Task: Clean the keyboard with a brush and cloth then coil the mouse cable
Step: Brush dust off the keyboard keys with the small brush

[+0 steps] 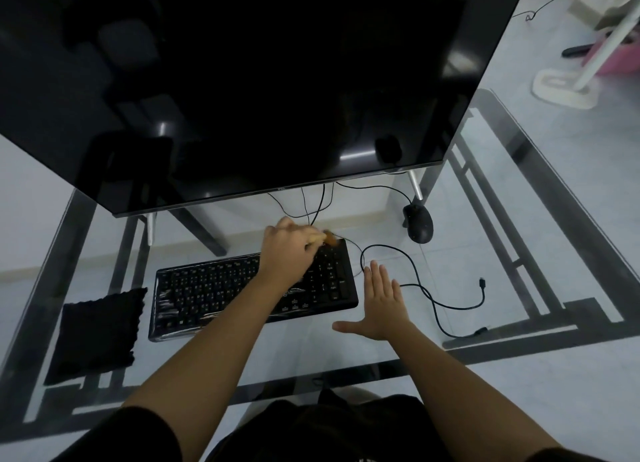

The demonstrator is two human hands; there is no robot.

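A black keyboard lies on the glass desk under the monitor. My left hand reaches over the keyboard's right end and grips a small brush with a brownish head at the keyboard's far right corner. My right hand lies flat with straight fingers on the glass just right of the keyboard. A black cloth lies left of the keyboard. The black mouse sits at the back right, and its cable loops loosely across the glass to a free plug near the right side.
A large dark monitor on two thin legs overhangs the back of the glass desk. Thin cables hang below the monitor. A black frame shows beneath the glass. Floor with a white stand base lies at the far right.
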